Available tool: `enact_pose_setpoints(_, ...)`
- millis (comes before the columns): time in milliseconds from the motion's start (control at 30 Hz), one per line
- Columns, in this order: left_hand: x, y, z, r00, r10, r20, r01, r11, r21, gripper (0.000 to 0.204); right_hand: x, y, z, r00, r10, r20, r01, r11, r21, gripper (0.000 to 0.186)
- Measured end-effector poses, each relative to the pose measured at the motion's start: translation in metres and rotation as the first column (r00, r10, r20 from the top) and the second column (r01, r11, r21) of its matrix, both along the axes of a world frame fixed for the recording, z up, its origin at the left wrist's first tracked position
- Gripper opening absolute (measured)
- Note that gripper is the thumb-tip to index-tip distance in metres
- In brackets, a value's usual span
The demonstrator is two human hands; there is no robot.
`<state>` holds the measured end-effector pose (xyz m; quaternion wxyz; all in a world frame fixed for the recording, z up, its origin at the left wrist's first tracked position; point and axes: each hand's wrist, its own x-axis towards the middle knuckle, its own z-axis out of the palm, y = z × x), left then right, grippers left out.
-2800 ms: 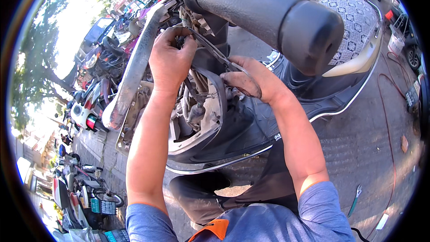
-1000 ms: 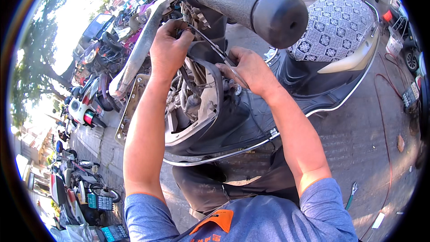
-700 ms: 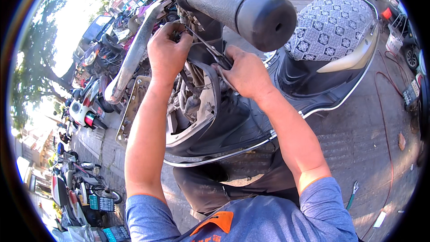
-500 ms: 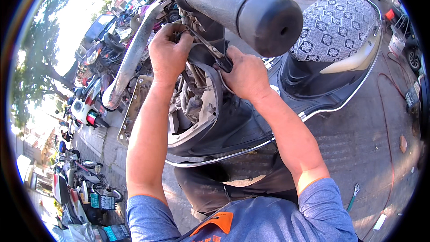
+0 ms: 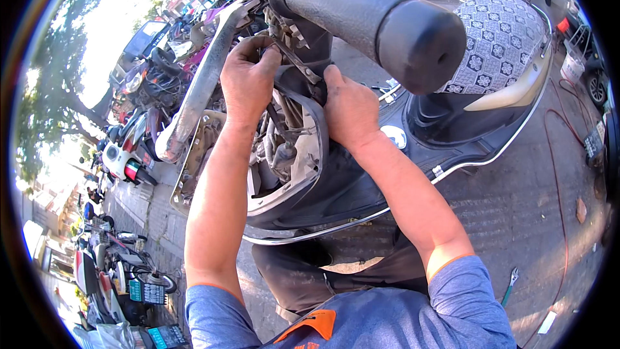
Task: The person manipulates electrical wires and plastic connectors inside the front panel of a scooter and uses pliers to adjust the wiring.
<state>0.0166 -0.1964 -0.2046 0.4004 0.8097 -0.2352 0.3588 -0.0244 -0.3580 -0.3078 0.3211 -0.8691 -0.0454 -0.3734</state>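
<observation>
A scooter stands in front of me with its front housing (image 5: 316,155) opened, showing dusty wires and hoses (image 5: 279,148). Just under the handlebar, my left hand (image 5: 247,90) is closed in a pinch between thumb and forefinger; what it pinches is too small to make out. My right hand (image 5: 352,111) is wrapped round the handles of pliers (image 5: 302,66), whose metal jaws point up and left toward the left fingertips. Most of the handles are hidden by the palm. Above both hands juts the black handlebar grip (image 5: 349,16). A worn metal lever (image 5: 208,74) slants down beside my left hand.
A patterned cloth covers the seat (image 5: 496,42) at the right. A green-handled wrench (image 5: 510,285) and a thin red hose (image 5: 563,220) lie on the pavement. Parked motorbikes (image 5: 126,161) line the left side. A white bucket (image 5: 572,66) stands far right.
The handlebar grip and lever have shifted a little right and down in view. My right hand has closed further round the plier handles, and my left hand keeps its pinch.
</observation>
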Motion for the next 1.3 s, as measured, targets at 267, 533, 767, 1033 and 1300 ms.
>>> enact_pose_setpoints(267,0.003,0.002,-0.002,0.992,-0.021,-0.122,0.012,0.998,-0.068,0.03,-0.005,-0.014,0.002,0.998,0.06,-0.011,-0.06,0.998,-0.02,0.039)
enact_pose_setpoints(533,-0.005,0.026,0.005,0.887,-0.344,-0.307,0.263,0.925,-0.275,0.026,-0.052,-0.055,-0.08,0.984,0.151,-0.094,-0.106,0.922,0.373,0.036)
enact_pose_setpoints(767,-0.028,0.018,0.004,0.964,-0.119,-0.238,0.078,0.982,-0.175,0.026,-0.131,-0.063,-0.171,0.926,0.2,-0.321,-0.03,0.885,0.466,0.034)
enact_pose_setpoints(1033,-0.022,0.01,0.025,0.883,-0.251,-0.396,0.028,0.871,-0.49,0.021,-0.136,-0.081,-0.134,0.926,0.177,-0.334,-0.026,0.911,0.411,0.032)
enact_pose_setpoints(1300,-0.018,0.014,0.035,0.972,0.063,-0.226,-0.026,0.986,0.164,0.027,-0.104,-0.073,-0.195,0.652,0.103,-0.751,0.054,0.982,0.181,0.053)
